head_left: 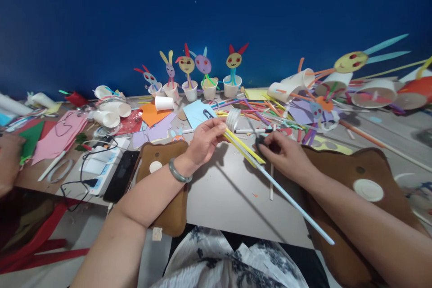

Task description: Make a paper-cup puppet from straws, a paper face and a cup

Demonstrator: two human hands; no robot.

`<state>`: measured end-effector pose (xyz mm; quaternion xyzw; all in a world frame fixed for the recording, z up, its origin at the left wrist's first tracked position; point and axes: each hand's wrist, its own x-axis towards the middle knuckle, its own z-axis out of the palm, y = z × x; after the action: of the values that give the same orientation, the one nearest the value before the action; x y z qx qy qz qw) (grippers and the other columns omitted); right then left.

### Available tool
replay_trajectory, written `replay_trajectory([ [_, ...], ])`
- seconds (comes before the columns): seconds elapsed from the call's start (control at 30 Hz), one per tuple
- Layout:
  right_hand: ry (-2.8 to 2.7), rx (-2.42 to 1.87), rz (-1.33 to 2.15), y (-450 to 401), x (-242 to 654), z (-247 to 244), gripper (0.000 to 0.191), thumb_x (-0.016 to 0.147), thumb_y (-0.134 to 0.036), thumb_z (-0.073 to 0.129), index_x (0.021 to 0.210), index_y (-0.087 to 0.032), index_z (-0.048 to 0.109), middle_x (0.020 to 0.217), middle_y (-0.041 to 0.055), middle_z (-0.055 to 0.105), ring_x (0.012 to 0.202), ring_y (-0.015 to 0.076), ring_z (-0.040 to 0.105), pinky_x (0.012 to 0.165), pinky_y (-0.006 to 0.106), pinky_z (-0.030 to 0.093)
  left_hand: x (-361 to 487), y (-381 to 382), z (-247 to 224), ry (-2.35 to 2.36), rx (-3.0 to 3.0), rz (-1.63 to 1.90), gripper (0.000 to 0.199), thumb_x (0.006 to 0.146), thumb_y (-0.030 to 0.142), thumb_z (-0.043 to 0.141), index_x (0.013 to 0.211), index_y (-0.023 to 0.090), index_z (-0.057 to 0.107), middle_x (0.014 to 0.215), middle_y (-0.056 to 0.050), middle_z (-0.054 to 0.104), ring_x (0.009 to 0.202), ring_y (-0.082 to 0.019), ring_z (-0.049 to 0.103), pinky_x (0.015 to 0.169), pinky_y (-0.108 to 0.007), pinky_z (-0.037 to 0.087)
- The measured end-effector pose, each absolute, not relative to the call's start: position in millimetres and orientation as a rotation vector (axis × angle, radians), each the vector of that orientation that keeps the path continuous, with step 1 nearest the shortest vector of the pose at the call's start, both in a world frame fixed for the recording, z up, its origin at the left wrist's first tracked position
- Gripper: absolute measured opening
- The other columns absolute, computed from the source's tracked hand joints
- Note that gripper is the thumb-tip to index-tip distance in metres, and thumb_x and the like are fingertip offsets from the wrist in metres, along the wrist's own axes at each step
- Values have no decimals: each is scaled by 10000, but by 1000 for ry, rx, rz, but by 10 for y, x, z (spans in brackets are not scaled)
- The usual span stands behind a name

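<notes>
My left hand [206, 139], with a bangle at the wrist, pinches the ends of yellow strips [243, 147] and a long pale blue stick [293, 202]. The stick slants down to the right over the table. A roll of clear tape [233, 119] is right at my left fingertips; whether the fingers grip it too, I cannot tell. My right hand [281, 150] is closed around the dark handles of scissors [259, 138], their blades pointing up and left, beside the yellow strips and apart from them. Its fingers partly hide the handles.
Paper cups holding rabbit-faced figures [233, 60] line the blue wall. Coloured sticks [259, 110] and paper sheets [195, 114] litter the table's back. Brown cushions [168, 220] lie under both forearms. A power strip [107, 173] and phone [122, 175] are left, near another person's hand [10, 157].
</notes>
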<state>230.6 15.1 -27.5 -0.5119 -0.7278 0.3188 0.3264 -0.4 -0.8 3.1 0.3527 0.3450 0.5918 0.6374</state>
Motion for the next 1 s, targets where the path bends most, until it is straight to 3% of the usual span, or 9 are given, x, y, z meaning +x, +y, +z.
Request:
replay_trajectory([
  [0.1, -2236, -1454, 583, 129, 2279, -291, 226, 759, -366, 681, 686, -225, 520, 689, 23, 574, 627, 182, 504, 584, 300, 338, 13, -25, 39, 761, 813, 1332, 402, 602, 406, 893, 698, 150, 599, 919, 7, 662, 658, -86, 657, 660, -244, 520],
  [0.27, -2483, -1276, 422, 110, 2285, -307, 146, 790, -341, 668, 747, -204, 646, 852, 85, 647, 797, 233, 605, 705, 327, 433, 68, -81, 32, 710, 874, 1230, 396, 646, 424, 877, 711, 152, 597, 895, -1, 676, 651, -101, 675, 726, -273, 535],
  [0.4, -2499, -1312, 498, 106, 2313, -315, 167, 782, -369, 700, 733, -222, 637, 763, 41, 620, 687, 198, 572, 597, 298, 382, 95, -133, 15, 713, 945, 1147, 399, 670, 434, 867, 715, 154, 586, 960, -27, 693, 717, -124, 698, 768, -295, 538],
  [0.53, -2175, -1252, 622, 62, 2309, -259, 200, 846, -390, 669, 769, -240, 561, 656, -3, 579, 578, 169, 518, 555, 309, 389, 87, -152, -29, 758, 1005, 1087, 398, 697, 482, 846, 726, 171, 598, 966, -59, 711, 910, -182, 699, 827, -319, 536],
  [0.63, -1902, -1111, 423, 25, 2300, -202, 177, 879, -401, 676, 851, -252, 584, 767, 38, 627, 669, 198, 572, 631, 357, 466, 87, -153, -72, 785, 1076, 1058, 381, 722, 512, 822, 730, 185, 628, 899, -69, 717, 1077, -228, 657, 900, -348, 525],
  [0.77, -1929, -899, 192, -5, 2277, -191, 205, 826, -393, 763, 912, -252, 641, 933, 90, 682, 862, 259, 651, 780, 431, 524, 127, -174, -99, 818, 1226, 1058, 334, 767, 504, 791, 726, 194, 672, 907, -77, 703, 1296, -246, 534, 1048, -369, 448],
  [1.0, -1978, -783, 23, -46, 2253, -219, 114, 871, -284, 723, 967, -243, 680, 976, 101, 694, 916, 258, 662, 796, 428, 527, 198, -260, -69, 798, 1270, 994, 391, 730, 519, 821, 731, 150, 692, 1118, -107, 621, 1183, -234, 575, 1018, -344, 455],
])
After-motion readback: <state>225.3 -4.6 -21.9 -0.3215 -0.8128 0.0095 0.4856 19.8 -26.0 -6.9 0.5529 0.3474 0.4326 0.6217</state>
